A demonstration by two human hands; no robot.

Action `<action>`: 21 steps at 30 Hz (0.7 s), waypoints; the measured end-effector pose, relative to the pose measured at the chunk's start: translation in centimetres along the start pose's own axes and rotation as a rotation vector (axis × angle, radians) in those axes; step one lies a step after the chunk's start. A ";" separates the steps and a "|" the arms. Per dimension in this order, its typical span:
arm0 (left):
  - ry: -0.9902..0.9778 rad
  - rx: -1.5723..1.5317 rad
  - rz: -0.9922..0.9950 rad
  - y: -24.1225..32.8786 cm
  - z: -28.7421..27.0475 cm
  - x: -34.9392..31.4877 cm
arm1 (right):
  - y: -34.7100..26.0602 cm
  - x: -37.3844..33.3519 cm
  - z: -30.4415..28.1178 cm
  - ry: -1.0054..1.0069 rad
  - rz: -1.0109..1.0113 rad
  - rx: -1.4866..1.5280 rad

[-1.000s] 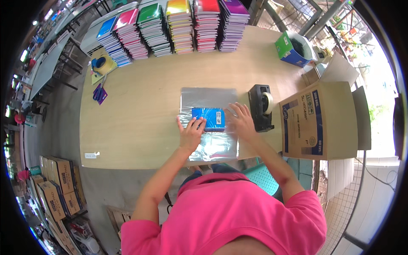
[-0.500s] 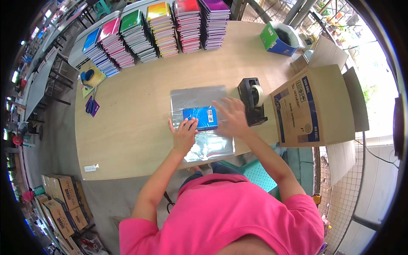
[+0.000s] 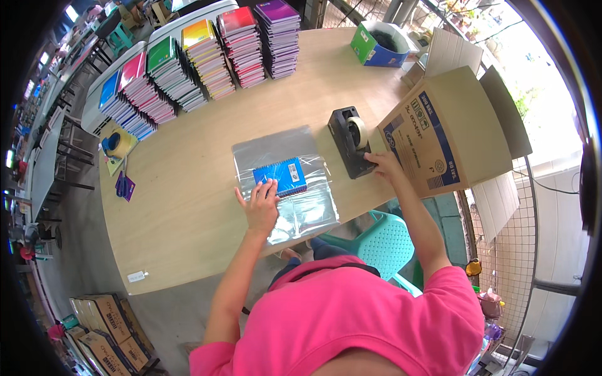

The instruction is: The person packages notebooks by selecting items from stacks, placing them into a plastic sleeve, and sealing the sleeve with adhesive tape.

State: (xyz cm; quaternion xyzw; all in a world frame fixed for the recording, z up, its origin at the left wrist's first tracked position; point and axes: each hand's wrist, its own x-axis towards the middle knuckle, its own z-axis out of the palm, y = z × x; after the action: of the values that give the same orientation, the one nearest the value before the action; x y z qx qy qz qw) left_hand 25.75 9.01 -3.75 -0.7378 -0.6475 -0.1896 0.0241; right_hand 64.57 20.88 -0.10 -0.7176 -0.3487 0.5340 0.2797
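A small blue spiral notebook lies on a clear plastic sheet near the table's front edge. My left hand rests on the notebook's lower left part, fingers stretched out and pressing it down. To the right stands a black tape dispenser holding a roll of clear tape. The fingers of my right hand are closed together at the dispenser's near end, by its cutter. Whatever they pinch is too small to make out.
Stacks of coloured notebooks line the table's back. A cardboard box stands open at the right, with a green and blue carton behind it. Scissors and tape rolls lie at the left. A green plastic chair is below.
My right hand has moved from beside the notebook to the tape dispenser's near end. My left hand has stayed on the notebook. The whole view has shifted and turned slightly.
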 end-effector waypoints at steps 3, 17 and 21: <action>-0.002 0.012 0.009 -0.3 -0.2 -0.1 | 0.6 -0.5 0.8 0.050 -0.112 -0.010; -0.009 0.011 0.015 -0.6 -0.3 0.1 | 6.6 -6.9 0.9 0.062 -0.160 0.229; -0.006 -0.022 0.003 -0.7 -0.7 -0.2 | 10.2 -6.7 3.1 -0.108 0.184 0.748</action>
State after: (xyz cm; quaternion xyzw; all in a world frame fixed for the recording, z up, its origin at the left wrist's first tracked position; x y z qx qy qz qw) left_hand 24.91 8.73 -3.30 -0.7394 -0.6444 -0.1944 0.0142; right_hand 62.40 9.53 -4.99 -0.5649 -0.0784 0.6842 0.4545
